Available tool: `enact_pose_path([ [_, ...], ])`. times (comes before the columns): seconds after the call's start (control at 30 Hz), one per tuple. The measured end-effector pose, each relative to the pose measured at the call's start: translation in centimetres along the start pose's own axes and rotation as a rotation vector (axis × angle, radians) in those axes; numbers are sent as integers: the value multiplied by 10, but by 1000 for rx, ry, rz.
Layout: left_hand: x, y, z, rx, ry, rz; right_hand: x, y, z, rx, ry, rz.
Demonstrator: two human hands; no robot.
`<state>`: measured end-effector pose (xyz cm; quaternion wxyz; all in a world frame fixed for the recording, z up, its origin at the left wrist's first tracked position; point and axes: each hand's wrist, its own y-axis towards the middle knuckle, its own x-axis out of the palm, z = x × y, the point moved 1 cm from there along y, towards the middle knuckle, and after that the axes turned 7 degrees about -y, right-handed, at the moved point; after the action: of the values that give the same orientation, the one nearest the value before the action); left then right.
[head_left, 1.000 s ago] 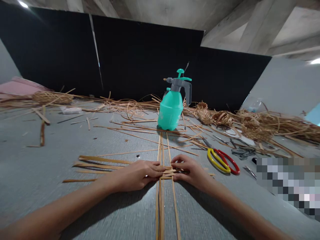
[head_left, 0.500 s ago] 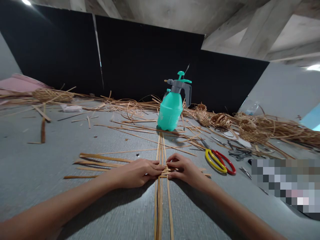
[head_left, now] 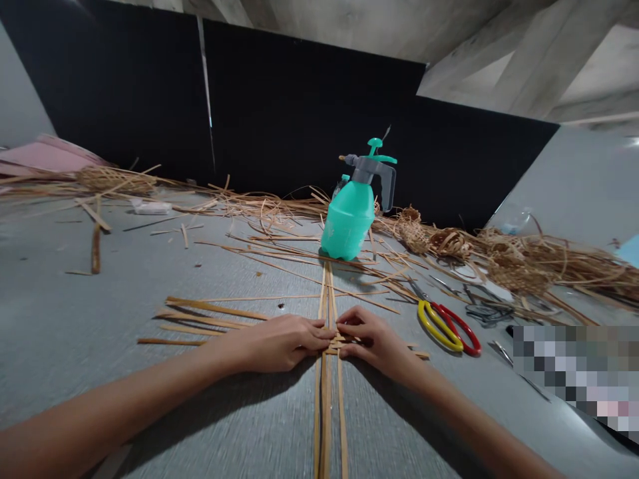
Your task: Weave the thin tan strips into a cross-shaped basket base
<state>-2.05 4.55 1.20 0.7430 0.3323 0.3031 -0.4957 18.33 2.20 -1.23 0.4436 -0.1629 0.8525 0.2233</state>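
Note:
Flat, thin strips that look like bamboo cross over and under each other in a small woven patch [head_left: 334,344] between my hands. Long strips [head_left: 324,412] run toward me and away, while the crosswise strips [head_left: 204,320] stick out mostly to the left. My left hand [head_left: 284,342] lies over the crosswise strips, its fingers together and pressing on the left side of the crossing. From the other side, my right hand [head_left: 374,342] curls its thumb and fingers onto the strips at the patch's right edge. The fingertips hide part of the weave.
A green pump spray bottle [head_left: 348,216] stands beyond the weave. Scissors with yellow and red handles [head_left: 449,327] lie to the right, near a pair of dark tools [head_left: 489,311]. Loose strips [head_left: 269,216] and woven pieces [head_left: 519,266] are heaped along the back.
The view has turned slightly, so the table's contents appear shifted to the right. Both hands stay at the woven crossing, with at most small finger movements.

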Motion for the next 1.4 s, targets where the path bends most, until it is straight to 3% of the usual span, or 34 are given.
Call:
enact_pose_path([
  [0.27,2,0,-6,27,4,-21,-2,3,-1,8,-13,-43],
  [0.5,2,0,0,8,-10,13,-5,6,-11,-2,-112,-58],
  [0.63,2,-1,2,-2,-37,31,-6,1,-20,-183,-491,5],
  [0.8,4,-2,1,4,-33,59,-5,-3,-26,-454,-875,-30],
  [0.93,6,-2,1,16,20,67,-6,0,-28,-595,-970,3],
  [1.07,7,-1,2,13,101,60,-8,4,-29,-649,-945,85],
  [1.23,3,0,6,-6,104,15,-9,-1,-27,-583,-855,246],
  [1.4,2,-2,7,-19,27,36,6,-15,-16,-258,-789,228],
])
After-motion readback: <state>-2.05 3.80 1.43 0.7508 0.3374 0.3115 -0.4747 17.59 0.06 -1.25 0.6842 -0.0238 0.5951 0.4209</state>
